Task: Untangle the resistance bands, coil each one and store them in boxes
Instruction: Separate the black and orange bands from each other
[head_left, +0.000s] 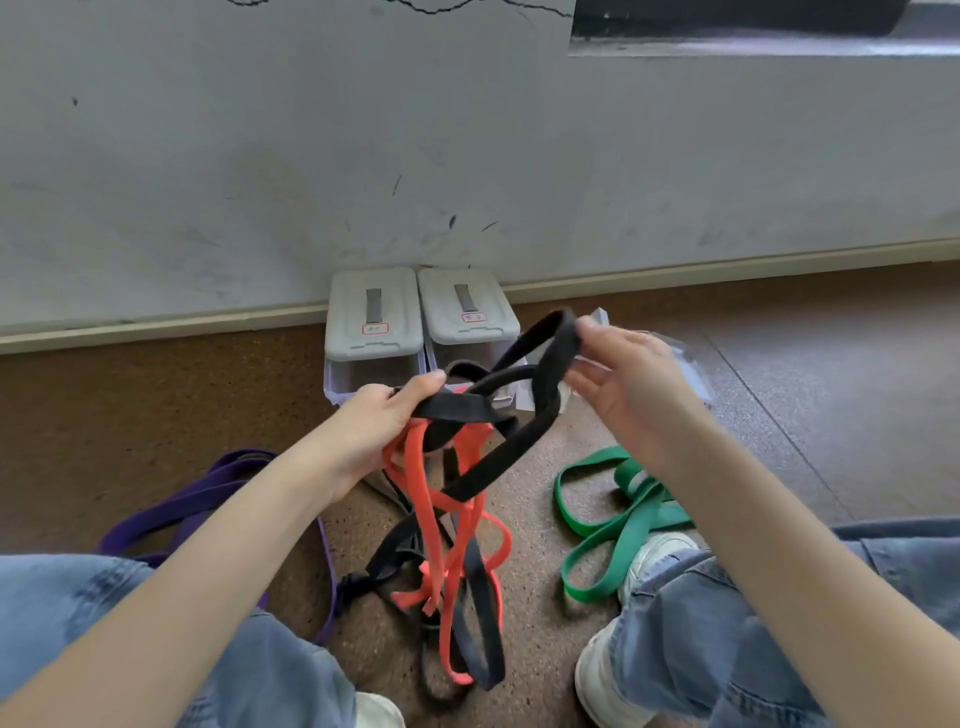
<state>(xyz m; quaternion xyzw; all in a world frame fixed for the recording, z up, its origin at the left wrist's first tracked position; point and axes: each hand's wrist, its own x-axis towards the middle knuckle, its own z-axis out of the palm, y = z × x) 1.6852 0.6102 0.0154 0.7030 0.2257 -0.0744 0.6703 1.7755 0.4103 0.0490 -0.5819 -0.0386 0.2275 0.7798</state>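
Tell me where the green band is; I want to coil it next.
The green band lies loose on the floor at the person's right, beside the white shoe, apart from the black-and-orange tangle.

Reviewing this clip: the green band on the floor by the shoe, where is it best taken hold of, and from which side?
Grip the green band at its far rounded loop, coming from above on the side away from the white shoe. That loop lies open and flat on the floor, apart from the black and orange tangle, while the near strands cross and run against the shoe.
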